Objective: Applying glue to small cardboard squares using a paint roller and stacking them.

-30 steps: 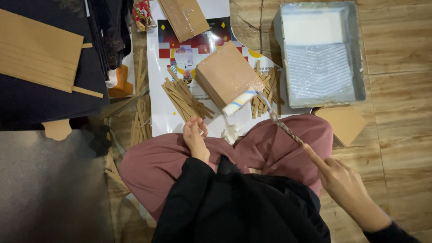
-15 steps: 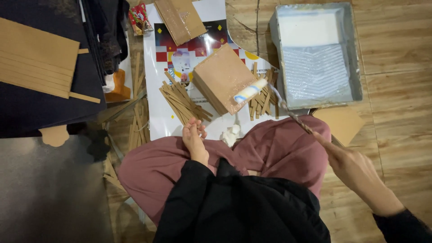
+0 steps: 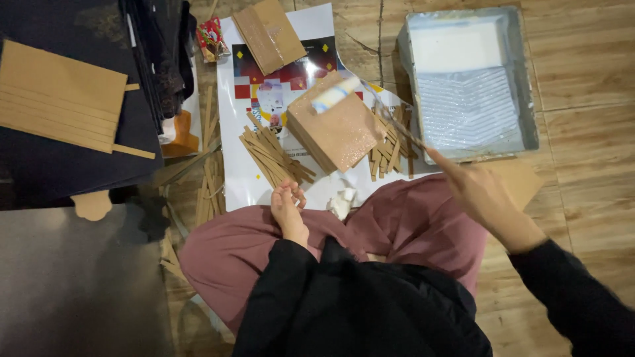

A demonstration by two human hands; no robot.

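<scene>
My right hand [image 3: 486, 198] grips the handle of a small paint roller [image 3: 336, 94]. Its white roller head lies on the far corner of a glossy brown cardboard panel [image 3: 340, 129], which sits on a printed poster sheet [image 3: 271, 79]. My left hand [image 3: 289, 208] rests on my pink-trousered knee with fingers loosely curled and nothing in it, close to a bundle of cardboard strips [image 3: 271, 155]. A crumpled white tissue [image 3: 342, 201] lies just right of that hand.
A grey paint tray [image 3: 526, 79] with white paint stands at the upper right on the wood floor. More cardboard strips [image 3: 390, 142] lie beside the panel. Another cardboard piece [image 3: 268, 33] is at the top; a slatted cardboard board [image 3: 59, 96] lies on dark cloth, left.
My right hand has swung the roller left and away across the cardboard panel, from its right edge to its far corner. The left hand has stayed on the knee.
</scene>
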